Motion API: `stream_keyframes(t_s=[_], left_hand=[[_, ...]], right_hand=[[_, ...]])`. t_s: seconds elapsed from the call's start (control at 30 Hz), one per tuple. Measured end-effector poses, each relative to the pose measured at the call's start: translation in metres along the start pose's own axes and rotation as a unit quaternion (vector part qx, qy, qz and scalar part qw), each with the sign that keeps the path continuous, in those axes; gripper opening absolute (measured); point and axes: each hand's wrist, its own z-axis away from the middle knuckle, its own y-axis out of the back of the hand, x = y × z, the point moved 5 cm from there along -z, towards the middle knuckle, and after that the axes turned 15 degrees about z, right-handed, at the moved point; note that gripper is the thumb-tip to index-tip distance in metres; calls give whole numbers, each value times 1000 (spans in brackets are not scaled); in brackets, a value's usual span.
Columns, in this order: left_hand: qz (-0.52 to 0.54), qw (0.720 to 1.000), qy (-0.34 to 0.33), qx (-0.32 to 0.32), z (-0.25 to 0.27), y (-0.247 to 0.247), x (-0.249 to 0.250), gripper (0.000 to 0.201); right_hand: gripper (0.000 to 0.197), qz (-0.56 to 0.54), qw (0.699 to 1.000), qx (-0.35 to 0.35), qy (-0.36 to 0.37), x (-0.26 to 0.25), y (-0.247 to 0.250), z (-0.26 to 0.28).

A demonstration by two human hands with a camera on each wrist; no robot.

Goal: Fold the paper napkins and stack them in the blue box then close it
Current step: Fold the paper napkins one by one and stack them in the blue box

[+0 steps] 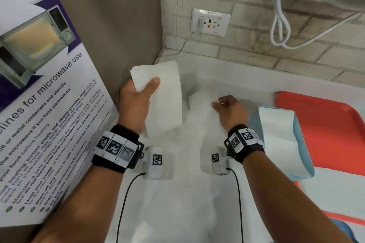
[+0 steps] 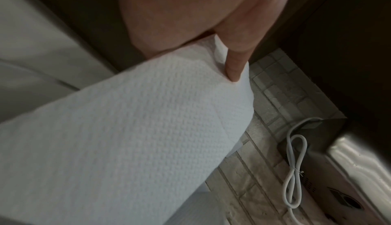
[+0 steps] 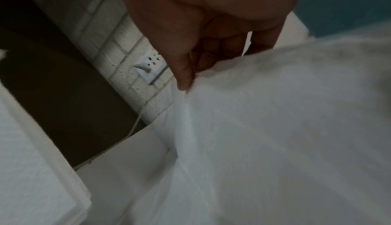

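A person's left hand (image 1: pixel 136 102) grips a stack of white embossed paper napkins (image 1: pixel 164 96) above the white surface (image 1: pixel 177 193), thumb pressed across it, while the right hand's (image 1: pixel 230 109) fingers (image 3: pixel 186 78) pinch a single loose napkin (image 1: pixel 201 102). The open pale-blue box (image 1: pixel 300 134), beside the right wrist, already contains folded napkins; more folding, stacking and closing appear to remain.

The white folded paper napkins (image 2: pixel 131 128) looked matt and dimple-embossed; the red plastic tray (image 1: pixel 324 124) was smooth, the pale brick wall (image 1: pixel 256 49) rough.
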Motion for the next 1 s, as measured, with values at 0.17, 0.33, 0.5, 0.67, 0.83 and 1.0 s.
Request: stream_keyframes(t_s=[0.17,0.33,0.5,0.67,0.83,1.0], left_hand=[[-21,1000,0,16,-3,0,-2,12],[-26,999,5,36,-6,2,-4,8],[-55,998,-7,26,-6,-1,-7,22],[-57,998,-14,1,-1,-8,-12,60],[-39,997,-23,-57,5,-16,-16,73],[-28,995,-9,-92,13,-33,-18,39]], right_hand=[[16,-121,988,62,74,-25,34,15],[16,-371,925,3,82,-43,57,30],[13,-519,849,-93,9,-48,64,39],[18,-498,856,-132,28,-53,52,48],[29,-507,837,-201,34,-61,37,63],[45,-493,846,-200,22,-68,18,70]])
